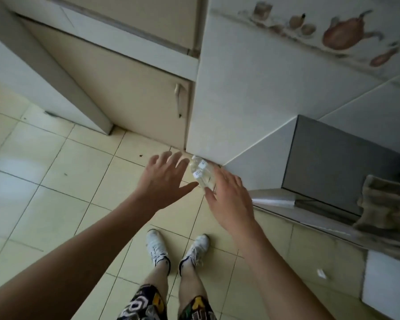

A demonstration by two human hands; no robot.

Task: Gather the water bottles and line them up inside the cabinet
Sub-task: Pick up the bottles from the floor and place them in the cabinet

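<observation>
Head view, looking down at the floor: a clear plastic water bottle point(201, 173) with small white labels shows between the two hands, close to the foot of the white tiled wall corner point(229, 112). Whether it rests on the floor tiles point(56, 181) or is lifted off them cannot be told. The right hand point(229, 199) is over the lower end of the bottle, thumb and fingertips against it; how firmly the fingers close round it cannot be told, since the back of the hand hides them. The left hand point(164, 179) is just beside the bottle on the other side, fingers spread wide and straight, holding nothing, thumb pointing toward the bottle.

Behind the hands stands a beige cabinet door point(134, 98), closed, with a pale metal handle point(178, 100) near its right edge. To the right, a grey ledge point(298, 204) runs along the wall, and a crumpled patterned cloth point(388, 213) lies on it. Higher up, the wall tiles carry a painted teapot motif point(342, 35). Below, the person's white sneakers point(157, 248) stand on the pale yellow tiles, with patterned shorts point(143, 306) at the bottom edge.
</observation>
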